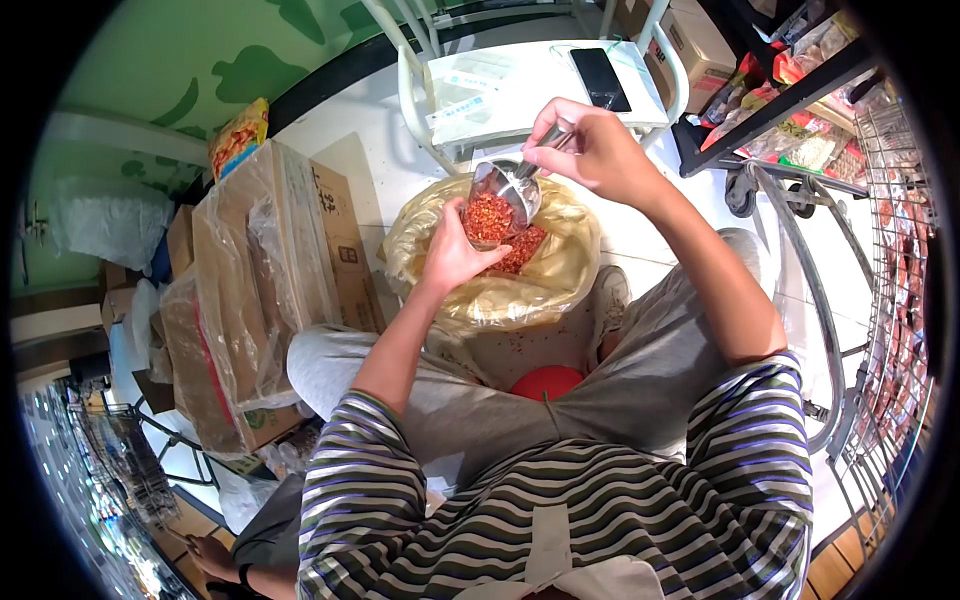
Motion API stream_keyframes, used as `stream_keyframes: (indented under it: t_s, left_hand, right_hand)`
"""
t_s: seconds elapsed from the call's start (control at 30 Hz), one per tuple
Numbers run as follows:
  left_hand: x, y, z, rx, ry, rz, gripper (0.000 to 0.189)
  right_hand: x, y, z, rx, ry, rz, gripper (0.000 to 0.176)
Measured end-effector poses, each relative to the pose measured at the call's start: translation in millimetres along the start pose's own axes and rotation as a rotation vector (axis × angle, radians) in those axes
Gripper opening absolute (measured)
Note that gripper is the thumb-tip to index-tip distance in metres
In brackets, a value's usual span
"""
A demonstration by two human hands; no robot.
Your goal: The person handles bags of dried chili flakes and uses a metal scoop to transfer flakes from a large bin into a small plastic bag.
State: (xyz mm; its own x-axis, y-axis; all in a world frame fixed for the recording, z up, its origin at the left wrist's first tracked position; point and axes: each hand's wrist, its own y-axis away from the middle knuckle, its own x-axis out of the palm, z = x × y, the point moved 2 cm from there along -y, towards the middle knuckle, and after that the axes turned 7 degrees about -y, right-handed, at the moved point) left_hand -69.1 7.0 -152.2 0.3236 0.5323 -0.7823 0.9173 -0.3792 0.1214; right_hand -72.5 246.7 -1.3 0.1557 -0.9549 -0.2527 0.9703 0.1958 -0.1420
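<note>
My right hand (590, 148) grips the handle of a metal scoop (522, 192), whose bowl tilts down over a small clear container (480, 242). Crushed red chili flakes (488, 215) fill the container, and its rim is partly hidden by the scoop. Around its near side curl the thumb and fingers of my left hand (458, 252). Both hands are above a large yellowish plastic bag (568, 270), spread wide at the top, with more chili flakes (524, 250) inside it.
A white chair (510, 85) with a black phone (600, 80) stands beyond the bag. Plastic-wrapped cardboard boxes (270, 290) are at left. Right are a shelf of packaged goods (790, 130) and a wire cart (870, 400). Another person's hand (210, 556) shows at lower left.
</note>
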Motion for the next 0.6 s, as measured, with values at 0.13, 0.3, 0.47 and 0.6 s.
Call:
stream_keyframes:
  t_s: [0.13, 0.3, 0.47, 0.6]
  left_hand:
    - [5.0, -2.5, 2.7, 0.001, 0.033, -0.004, 0.1]
    - [1.7, -2.4, -0.5, -0.044, 0.028, -0.013, 0.1]
    - [0.9, -1.7, -2.3, -0.031, -0.002, -0.054, 0.099]
    - [0.9, -0.8, -1.9, -0.031, -0.019, -0.138, 0.097]
  right_hand:
    - [8.0, 0.5, -1.3, -0.103, -0.061, -0.052, 0.024]
    - [6.1, -1.4, 5.8, -0.087, 0.042, -0.061, 0.024]
    - [16.0, 0.6, 7.6, -0.137, 0.057, -0.034, 0.022]
    - [26.7, -0.1, 3.5, -0.229, 0.029, -0.111, 0.031]
